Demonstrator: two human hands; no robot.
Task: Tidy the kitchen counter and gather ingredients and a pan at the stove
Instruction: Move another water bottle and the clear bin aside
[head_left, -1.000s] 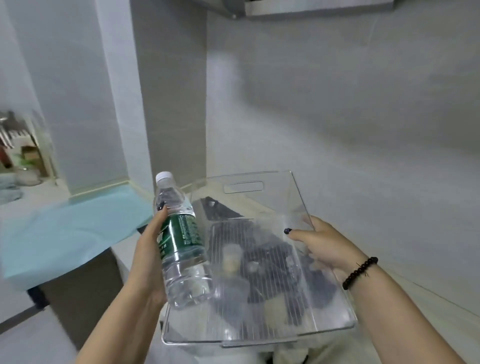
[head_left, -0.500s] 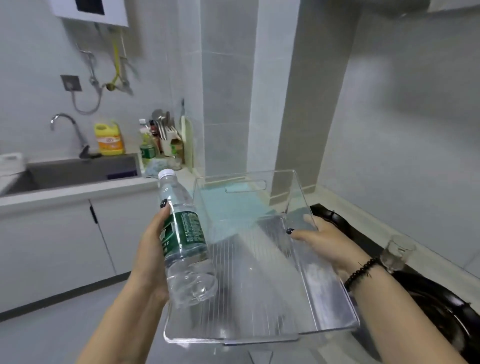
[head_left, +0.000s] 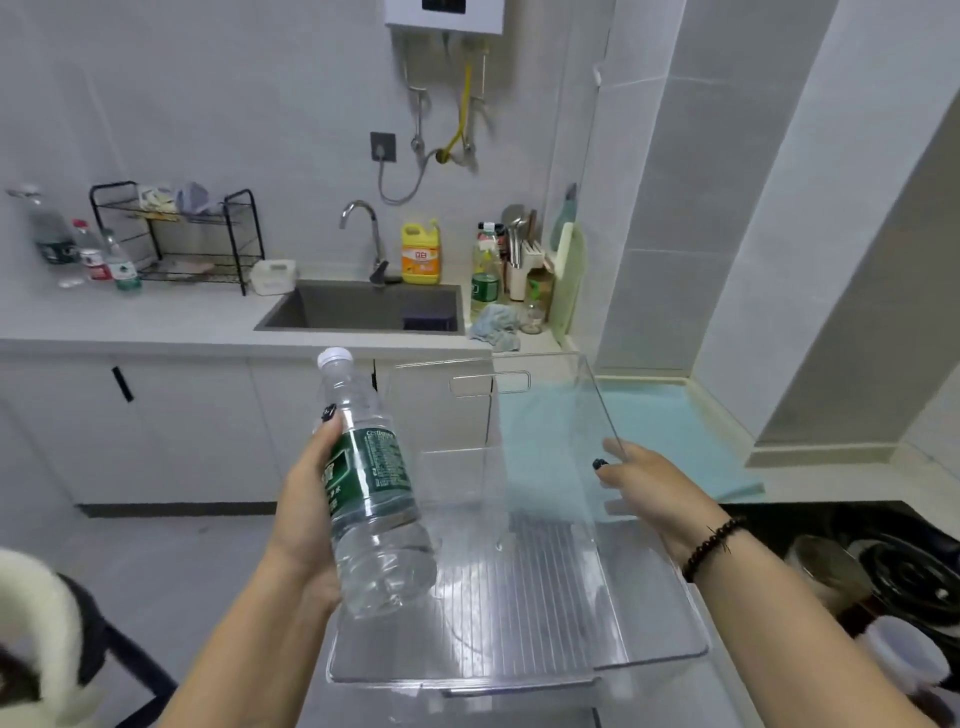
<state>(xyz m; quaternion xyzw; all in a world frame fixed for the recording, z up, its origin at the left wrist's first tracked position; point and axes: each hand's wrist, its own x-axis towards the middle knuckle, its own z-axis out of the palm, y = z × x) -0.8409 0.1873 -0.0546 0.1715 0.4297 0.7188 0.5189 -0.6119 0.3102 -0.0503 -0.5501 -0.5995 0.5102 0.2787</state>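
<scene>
My left hand (head_left: 306, 499) wraps around the water bottle (head_left: 371, 483). My right hand (head_left: 652, 488) pinches the clear box (head_left: 519, 597) by its side wall, so I can carry both.

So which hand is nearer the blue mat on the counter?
Right. The right hand grips the clear bin's right wall, just in front of the blue mat; the left hand holds the water bottle across the bin.

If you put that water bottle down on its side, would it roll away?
Probably yes: the water bottle looks round and smooth, so on its side it may roll. It seems nearly full, so likely heavy for its size. The left hand wraps it fully, suggesting thin, squeezable plastic.
</scene>
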